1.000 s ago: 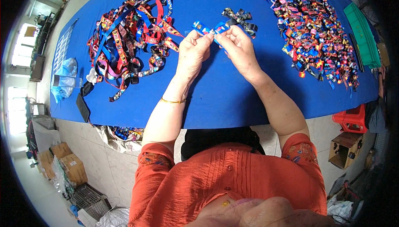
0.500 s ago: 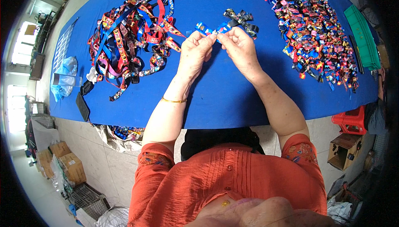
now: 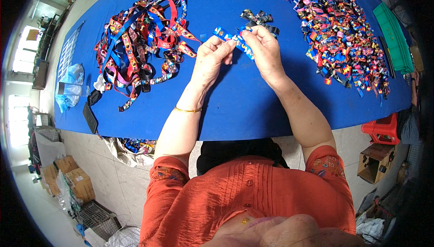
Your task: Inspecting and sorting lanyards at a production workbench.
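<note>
Both hands work on one short blue ribbon (image 3: 244, 48) with a colourful print, held just above the blue-covered table. My left hand (image 3: 210, 59) pinches it between thumb and fingertips. One end sticks out past those fingers to the upper left, and another part slants down between the hands. My right hand (image 3: 266, 52) pinches the ribbon's right part, its fingers curled and partly hidden behind the thumb. Just beyond the right hand lies a small bunch of dark patterned ribbon pieces (image 3: 257, 17).
A tangled heap of long printed ribbons (image 3: 131, 43) covers the left of the table (image 3: 253, 120). At the right lies a broad pile of small knotted ribbon pieces (image 3: 339, 34), with a green crate (image 3: 392, 39) beyond. A red stool (image 3: 380, 130) stands at the right; cardboard boxes (image 3: 77, 181) stand lower left.
The right hand has shifted slightly up and right, its fingers apart from the left's. The ribbon's middle has opened out, and a length now slants down between the hands.
</note>
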Motion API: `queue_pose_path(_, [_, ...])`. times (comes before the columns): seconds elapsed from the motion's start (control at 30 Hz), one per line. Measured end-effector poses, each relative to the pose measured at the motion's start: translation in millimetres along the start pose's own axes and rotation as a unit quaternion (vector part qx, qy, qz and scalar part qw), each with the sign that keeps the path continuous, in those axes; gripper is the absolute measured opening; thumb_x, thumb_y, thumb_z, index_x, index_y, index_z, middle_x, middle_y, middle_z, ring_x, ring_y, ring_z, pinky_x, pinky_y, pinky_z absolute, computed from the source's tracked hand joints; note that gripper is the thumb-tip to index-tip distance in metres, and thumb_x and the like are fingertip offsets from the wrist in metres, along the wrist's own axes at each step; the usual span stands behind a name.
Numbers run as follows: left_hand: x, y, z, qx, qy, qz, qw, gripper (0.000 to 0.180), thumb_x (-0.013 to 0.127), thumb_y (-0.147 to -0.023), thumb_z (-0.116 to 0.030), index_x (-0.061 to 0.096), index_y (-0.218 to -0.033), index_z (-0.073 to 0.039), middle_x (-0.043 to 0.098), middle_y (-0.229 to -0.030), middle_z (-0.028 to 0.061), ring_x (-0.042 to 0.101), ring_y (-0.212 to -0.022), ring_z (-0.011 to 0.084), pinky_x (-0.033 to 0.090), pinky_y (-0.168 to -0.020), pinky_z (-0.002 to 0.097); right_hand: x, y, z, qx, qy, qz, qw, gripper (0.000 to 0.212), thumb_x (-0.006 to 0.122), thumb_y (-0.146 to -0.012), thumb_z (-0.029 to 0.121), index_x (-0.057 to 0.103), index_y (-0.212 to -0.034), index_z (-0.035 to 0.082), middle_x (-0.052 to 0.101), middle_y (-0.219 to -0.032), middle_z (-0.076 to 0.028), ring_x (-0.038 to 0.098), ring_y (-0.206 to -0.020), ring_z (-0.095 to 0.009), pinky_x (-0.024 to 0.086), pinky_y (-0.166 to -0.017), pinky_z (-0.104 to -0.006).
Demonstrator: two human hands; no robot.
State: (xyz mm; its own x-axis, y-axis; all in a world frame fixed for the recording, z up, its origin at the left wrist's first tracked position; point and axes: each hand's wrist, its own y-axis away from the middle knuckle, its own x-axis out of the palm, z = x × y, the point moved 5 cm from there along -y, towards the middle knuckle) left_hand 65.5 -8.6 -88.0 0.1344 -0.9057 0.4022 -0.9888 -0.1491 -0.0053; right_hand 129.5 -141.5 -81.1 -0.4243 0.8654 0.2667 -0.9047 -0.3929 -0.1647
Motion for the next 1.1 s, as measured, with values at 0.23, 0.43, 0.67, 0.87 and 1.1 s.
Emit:
queue_pose_path(0.23, [-4, 0, -1, 0.007, -0.027, 0.000, 1.000, 0.014, 0.068, -0.093, -0.016, 0.065, -0.092, -0.003, 0.067, -0.082, 0.0041, 0.059, -0.071, 0.0086, 0.049, -0.065, 0.0226, 2, -1, 7, 0.032, -0.022, 0.025, 0.999, 0.010, 0.063, -0.094, 0.011, 0.058, -0.087, 0.006, 0.058, -0.077, 0.005, 0.050, -0.066, 0.000, 0.038, -0.055, -0.0177])
queue_pose_path(0.43, [-3, 0, 1, -0.008, -0.044, -0.005, 0.999, 0.014, 0.067, -0.093, -0.015, 0.064, -0.094, -0.002, 0.069, -0.083, 0.0074, 0.059, -0.068, 0.0092, 0.049, -0.065, 0.0226, 5, -2, 3, 0.007, 0.007, 0.049, 0.999, 0.006, 0.065, -0.091, 0.006, 0.060, -0.092, 0.004, 0.064, -0.081, 0.001, 0.057, -0.071, -0.002, 0.045, -0.060, -0.0182])
queue_pose_path(0.67, [8, 3, -5, -0.027, -0.004, 0.030, 0.999, 0.019, 0.055, -0.097, -0.009, 0.061, -0.111, 0.003, 0.072, -0.090, 0.0149, 0.062, -0.063, 0.0120, 0.052, -0.062, 0.0245, -7, -9, 3, 0.002, -0.010, 0.031, 0.999, 0.005, 0.065, -0.091, 0.005, 0.062, -0.089, 0.003, 0.066, -0.083, -0.001, 0.059, -0.072, -0.004, 0.047, -0.062, -0.0199])
queue_pose_path(0.87, [8, 5, -7, -0.050, -0.010, 0.073, 0.996, 0.030, 0.049, -0.099, -0.009, 0.056, -0.124, 0.006, 0.072, -0.094, 0.0174, 0.066, -0.063, 0.0134, 0.053, -0.060, 0.0242, -18, -13, 6, -0.022, 0.044, -0.028, 0.998, 0.005, 0.066, -0.091, 0.006, 0.063, -0.093, 0.003, 0.066, -0.083, -0.001, 0.059, -0.073, -0.004, 0.047, -0.061, -0.0199])
queue_pose_path(1.1, [1, 2, -7, -0.029, -0.035, 0.028, 0.999, 0.030, 0.055, -0.097, -0.017, 0.061, -0.117, 0.004, 0.072, -0.100, 0.0154, 0.069, -0.077, 0.0166, 0.055, -0.072, 0.0283, -20, -13, 3, 0.015, 0.047, -0.016, 0.999, 0.009, 0.067, -0.092, 0.012, 0.063, -0.092, 0.004, 0.064, -0.077, 0.000, 0.056, -0.063, -0.003, 0.045, -0.054, -0.0204])
